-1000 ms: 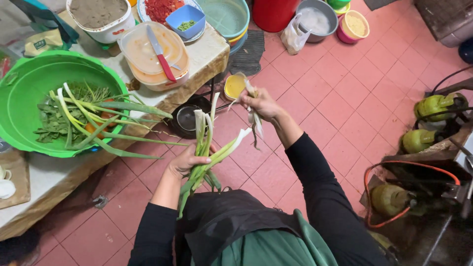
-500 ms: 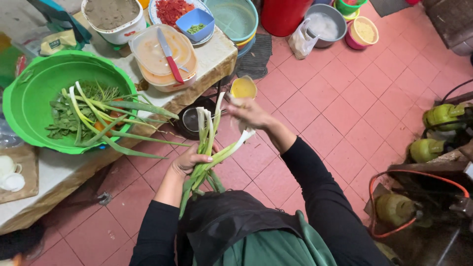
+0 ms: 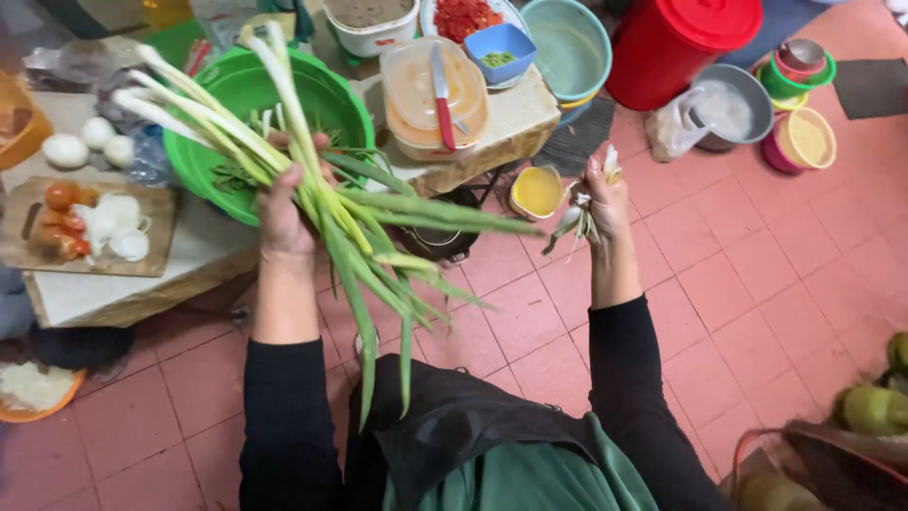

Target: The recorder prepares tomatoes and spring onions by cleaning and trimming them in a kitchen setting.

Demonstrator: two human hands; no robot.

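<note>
The left hand (image 3: 284, 203) was closed tight around 1 bunch of green onions (image 3: 322, 203), gripping it near the middle of the stalks. The white ends fanned toward the upper left of the frame, and the long green leaves drooped toward the lower centre, over the person's dark apron. The right hand (image 3: 605, 194), right of centre, was closed on a small clump of trimmings (image 3: 575, 220), pale and stringy, hanging below its fingers.

Behind the left hand sat 1 green basin (image 3: 345, 95) on the table (image 3: 189, 251), with more greens inside. Just right of it stood 1 stack of pale plastic tubs (image 3: 416, 99) with 1 red-handled knife (image 3: 443, 90) lying across the lid. Between the 2 hands, lower on the floor, stood 1 dark pot (image 3: 435, 241) and 1 small cup of yellow liquid (image 3: 537, 189). At the left edge lay 1 wooden board (image 3: 43, 255) with tomatoes and peeled onions. 1 red bucket (image 3: 681, 38) stood at the upper right.
</note>
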